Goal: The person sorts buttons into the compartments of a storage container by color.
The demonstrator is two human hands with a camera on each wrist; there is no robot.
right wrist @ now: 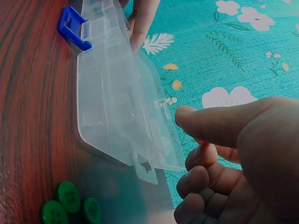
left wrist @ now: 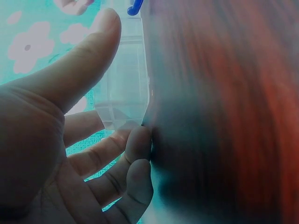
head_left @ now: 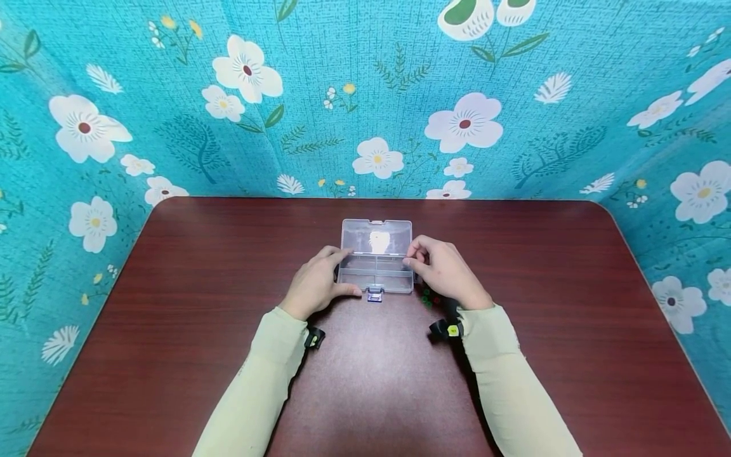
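A clear plastic compartment box point(head_left: 394, 280) lies on the table with its lid point(head_left: 356, 236) swung open toward the back. Its blue latch point(right wrist: 71, 29) juts out from the front edge. My left hand point(head_left: 313, 282) grips the box's left end, the thumb along the front and the fingers around the side and back. My right hand point(head_left: 449, 271) is beside the right edge near the hinge, fingers loosely curled. Nothing shows between its fingers in the right wrist view. Green buttons point(right wrist: 68, 197) lie to the right of the box, partly shaded by the right hand.
A red button point(head_left: 436, 300) lies near the green ones. The dark wooden table point(head_left: 188, 285) extends to both sides, and a blue floral cloth point(head_left: 331, 51) hangs along its back and sides. Each wrist carries a black strap with a camera.
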